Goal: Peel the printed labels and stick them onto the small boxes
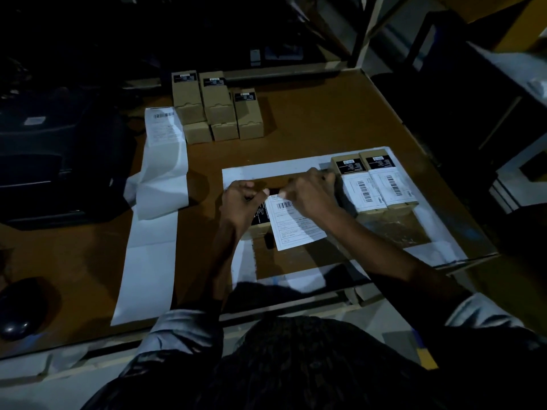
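A white printed label point(296, 224) with a barcode lies tilted over a small brown box point(260, 221) in the middle of the table. My left hand point(242, 199) and my right hand point(310, 192) each pinch the label's top edge, fingers curled. Two small boxes point(374, 182) with white barcode labels stuck on them lie side by side just right of my right hand. Several small boxes without white labels point(217, 108) stand stacked at the back. A long strip of label backing paper point(154, 232) runs down the table's left side, with a printed label point(162, 124) at its far end.
A dark label printer point(56, 161) stands at the left, and a black computer mouse point(20, 309) lies near the front left edge. A white taped frame point(242, 261) marks the work area on the brown table point(310, 113). Shelving stands at the right.
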`<state>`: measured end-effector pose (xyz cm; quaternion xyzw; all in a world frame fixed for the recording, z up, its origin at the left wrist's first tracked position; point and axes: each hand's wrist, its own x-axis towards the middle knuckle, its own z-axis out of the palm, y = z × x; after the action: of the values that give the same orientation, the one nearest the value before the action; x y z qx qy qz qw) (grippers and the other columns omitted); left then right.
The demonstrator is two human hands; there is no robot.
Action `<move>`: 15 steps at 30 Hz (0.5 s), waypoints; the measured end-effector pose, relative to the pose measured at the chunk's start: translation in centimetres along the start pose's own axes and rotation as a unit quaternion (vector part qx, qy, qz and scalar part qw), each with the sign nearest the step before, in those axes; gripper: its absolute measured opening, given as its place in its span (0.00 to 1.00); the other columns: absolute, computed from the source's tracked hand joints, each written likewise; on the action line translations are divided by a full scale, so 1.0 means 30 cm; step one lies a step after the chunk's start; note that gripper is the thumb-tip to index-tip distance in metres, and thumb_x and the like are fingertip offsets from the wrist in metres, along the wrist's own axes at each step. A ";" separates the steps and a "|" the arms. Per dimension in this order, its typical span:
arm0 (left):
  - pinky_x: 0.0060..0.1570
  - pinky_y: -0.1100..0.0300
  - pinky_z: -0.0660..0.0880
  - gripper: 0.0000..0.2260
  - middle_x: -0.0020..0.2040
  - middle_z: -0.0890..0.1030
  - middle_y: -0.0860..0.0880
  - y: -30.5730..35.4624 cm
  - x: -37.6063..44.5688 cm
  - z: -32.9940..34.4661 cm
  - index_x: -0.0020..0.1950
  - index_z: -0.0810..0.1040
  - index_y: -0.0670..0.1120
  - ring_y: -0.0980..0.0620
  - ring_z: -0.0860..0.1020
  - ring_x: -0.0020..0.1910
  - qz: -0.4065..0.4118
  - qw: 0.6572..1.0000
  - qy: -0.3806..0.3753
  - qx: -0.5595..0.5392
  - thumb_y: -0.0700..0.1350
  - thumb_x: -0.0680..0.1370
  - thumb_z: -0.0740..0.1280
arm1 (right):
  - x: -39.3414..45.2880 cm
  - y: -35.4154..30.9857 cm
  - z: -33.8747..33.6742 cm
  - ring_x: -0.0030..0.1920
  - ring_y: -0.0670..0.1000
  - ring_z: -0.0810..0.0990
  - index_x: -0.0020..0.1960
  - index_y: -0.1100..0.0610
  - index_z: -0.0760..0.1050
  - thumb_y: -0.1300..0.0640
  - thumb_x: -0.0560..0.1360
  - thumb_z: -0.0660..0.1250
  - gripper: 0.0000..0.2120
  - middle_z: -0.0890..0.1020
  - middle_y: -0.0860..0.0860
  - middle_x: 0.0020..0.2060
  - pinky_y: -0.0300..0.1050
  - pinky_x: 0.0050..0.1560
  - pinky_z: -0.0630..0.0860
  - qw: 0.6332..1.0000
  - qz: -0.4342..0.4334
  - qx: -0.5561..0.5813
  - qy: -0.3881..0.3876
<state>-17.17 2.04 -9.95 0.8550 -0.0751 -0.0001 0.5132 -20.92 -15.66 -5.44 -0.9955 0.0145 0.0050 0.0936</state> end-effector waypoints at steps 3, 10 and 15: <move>0.54 0.56 0.75 0.10 0.55 0.79 0.51 0.000 0.002 0.000 0.44 0.87 0.44 0.52 0.77 0.57 -0.001 1.000 -0.006 0.008 0.51 0.76 0.73 | 0.004 0.107 0.016 0.61 0.57 0.76 0.57 0.43 0.83 0.52 0.79 0.70 0.09 0.84 0.52 0.52 0.57 0.63 0.72 0.998 0.032 0.041 0.019; 0.58 0.38 0.72 0.18 0.54 0.80 0.55 -0.018 0.001 -0.007 0.44 0.87 0.53 0.51 0.77 0.56 0.032 0.993 0.007 0.114 0.65 0.74 0.65 | -0.047 0.141 0.031 0.51 0.49 0.84 0.58 0.54 0.84 0.58 0.79 0.70 0.09 0.87 0.52 0.52 0.40 0.50 0.79 0.974 0.010 0.223 0.048; 0.55 0.45 0.72 0.11 0.53 0.83 0.50 0.052 -0.069 -0.010 0.49 0.86 0.49 0.48 0.76 0.55 0.124 0.964 0.052 0.228 0.54 0.78 0.68 | -0.168 0.143 0.065 0.53 0.45 0.80 0.60 0.58 0.83 0.64 0.79 0.69 0.11 0.85 0.52 0.55 0.21 0.51 0.67 0.936 -0.023 0.293 0.191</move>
<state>-19.38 1.85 -8.59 0.9322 -0.1515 0.1249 0.3040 -26.10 -19.37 -8.10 -0.9060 0.0104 -0.1922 0.3770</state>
